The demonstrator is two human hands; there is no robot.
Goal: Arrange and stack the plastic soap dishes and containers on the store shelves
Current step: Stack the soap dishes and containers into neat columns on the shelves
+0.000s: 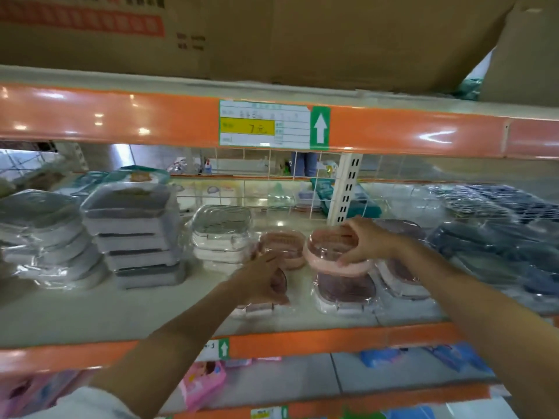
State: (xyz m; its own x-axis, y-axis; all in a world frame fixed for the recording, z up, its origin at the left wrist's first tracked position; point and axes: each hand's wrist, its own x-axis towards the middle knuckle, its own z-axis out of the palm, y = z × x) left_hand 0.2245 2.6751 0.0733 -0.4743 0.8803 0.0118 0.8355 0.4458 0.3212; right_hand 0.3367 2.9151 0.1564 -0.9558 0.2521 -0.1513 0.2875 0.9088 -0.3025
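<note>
Judged from the shelf (pixel 90 313), the task is partly complete: the grey containers (pixel 136 231) and the white soap dishes (pixel 222 237) at left already stand in stacks, while several pink dishes at centre remain loose or only begun. The right hand (pixel 363 240) reaches forward with fingers curled over the lid and thumb under the rim, grasping a pink soap dish (pixel 329 255) held just above a wrapped dish (pixel 341 291). The left hand (pixel 263 279) extends low, its grip curled around a second dish (pixel 260 308) near the shelf's front edge.

cardboard box (pixel 272 40) above, price label (pixel 266 124), pink packets (pixel 202 382) below
</note>
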